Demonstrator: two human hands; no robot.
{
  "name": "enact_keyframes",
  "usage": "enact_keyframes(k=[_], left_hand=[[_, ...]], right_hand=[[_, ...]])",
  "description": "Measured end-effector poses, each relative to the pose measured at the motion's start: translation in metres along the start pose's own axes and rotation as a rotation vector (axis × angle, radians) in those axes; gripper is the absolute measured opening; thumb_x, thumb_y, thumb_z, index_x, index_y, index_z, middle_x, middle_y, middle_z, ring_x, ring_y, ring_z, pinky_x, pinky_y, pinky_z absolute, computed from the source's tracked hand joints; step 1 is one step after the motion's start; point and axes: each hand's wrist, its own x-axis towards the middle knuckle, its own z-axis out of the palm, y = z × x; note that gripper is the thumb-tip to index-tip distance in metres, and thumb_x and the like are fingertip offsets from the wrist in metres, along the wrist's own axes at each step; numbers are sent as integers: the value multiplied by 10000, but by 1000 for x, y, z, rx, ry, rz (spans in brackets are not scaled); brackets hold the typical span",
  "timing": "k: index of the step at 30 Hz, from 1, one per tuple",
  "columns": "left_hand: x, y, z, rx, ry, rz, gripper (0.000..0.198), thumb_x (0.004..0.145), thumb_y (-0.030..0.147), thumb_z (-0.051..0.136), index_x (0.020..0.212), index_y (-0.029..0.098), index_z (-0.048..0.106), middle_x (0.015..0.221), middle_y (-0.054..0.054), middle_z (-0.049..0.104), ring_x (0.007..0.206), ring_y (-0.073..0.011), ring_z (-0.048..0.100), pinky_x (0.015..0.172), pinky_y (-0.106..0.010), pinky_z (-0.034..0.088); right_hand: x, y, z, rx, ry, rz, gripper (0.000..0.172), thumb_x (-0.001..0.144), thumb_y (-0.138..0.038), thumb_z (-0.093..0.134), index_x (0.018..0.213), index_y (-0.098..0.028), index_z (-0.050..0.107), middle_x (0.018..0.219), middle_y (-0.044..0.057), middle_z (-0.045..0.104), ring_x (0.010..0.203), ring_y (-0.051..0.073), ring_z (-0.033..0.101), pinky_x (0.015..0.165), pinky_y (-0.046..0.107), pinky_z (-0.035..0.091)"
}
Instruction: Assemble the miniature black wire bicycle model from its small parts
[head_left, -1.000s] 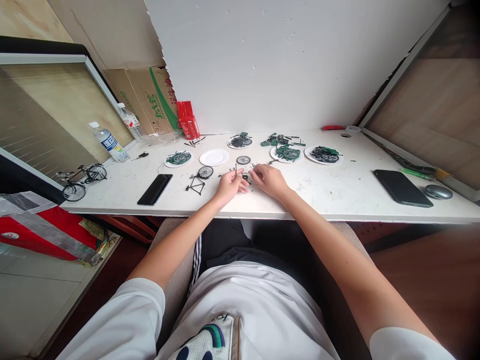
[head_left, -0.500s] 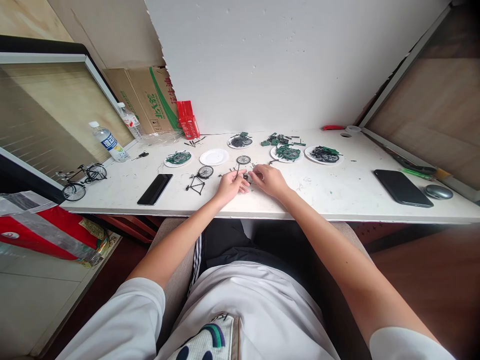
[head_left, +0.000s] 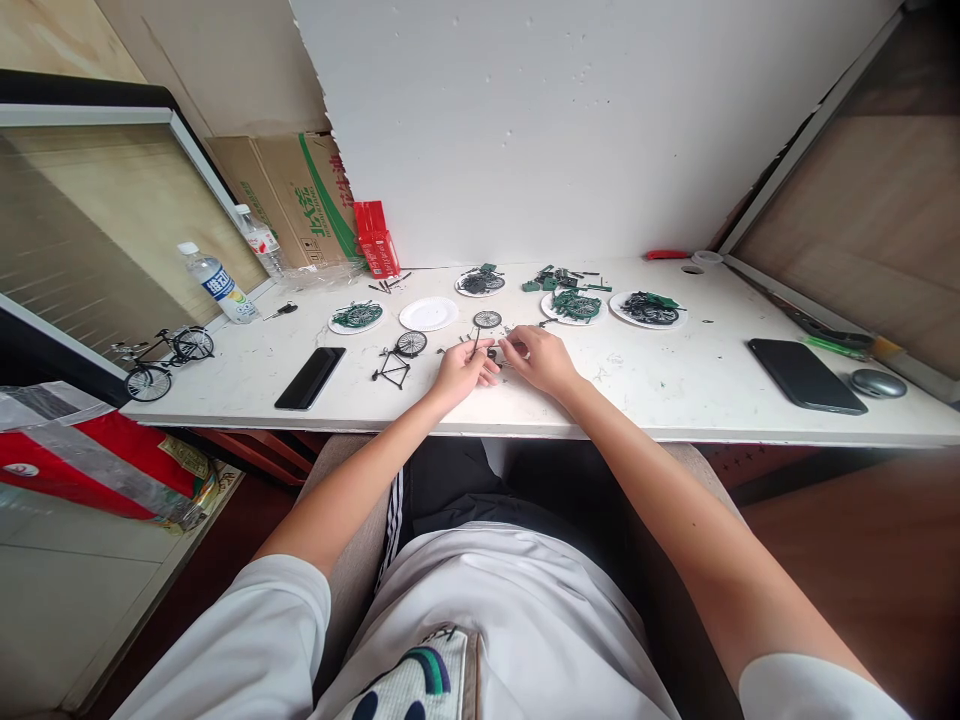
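Observation:
My left hand (head_left: 459, 372), closed, grips a thin dark rod-like part (head_left: 476, 342) that sticks up past the fingers. Close beside it, my right hand (head_left: 546, 362) has its thumb and fingers pinched together; whatever is in them is too small to make out. Between the two hands shows a small black piece (head_left: 492, 352). Just beyond them a loose toy wheel (head_left: 487, 319) lies on the white table (head_left: 637, 390). A black model bicycle frame (head_left: 393, 370) and another wheel (head_left: 411, 344) lie left of my left hand.
Plates of green and black parts (head_left: 357, 316) stand along the back, with a bare paper plate (head_left: 428, 314) among them. An assembled model bicycle (head_left: 171, 360), bottles (head_left: 217, 285) and a phone (head_left: 310, 378) are leftward. Another phone (head_left: 806, 376) and a mouse (head_left: 877, 383) lie right.
My right hand has shifted very slightly toward the table's front edge, fingers still pinched. The left hand and the parts around it look unchanged.

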Motion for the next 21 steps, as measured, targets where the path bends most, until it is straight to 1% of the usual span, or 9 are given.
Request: enact_keyframes(k=[7,16,21], left_hand=[[-1,2,1,0,-7,-8,403,1128,262,547,1472,82,658,898,-80,811,657,-126,764,633,-219,545],[0,1,1,5,-6,-9,415,1123,249,538,1481,76,654,897,-84,812,648,-123,756,635,-221,539],[0,0,1,1,-18,-1,410,1119,211,517,1476,68,660,881,-76,803,640,-123,751,636,-227,538]], right_hand=[[0,0,0,-3,3,-3,284,1095,-438,537,906,-239,611,934,88,768,801,234,658,713,357,417],[0,1,1,-7,0,-7,277,1082,-437,539,913,-236,626,925,93,772,785,240,651,708,360,413],[0,2,1,-5,-10,-4,277,1079,-439,537,919,-234,633,919,95,772,773,235,646,703,353,409]])
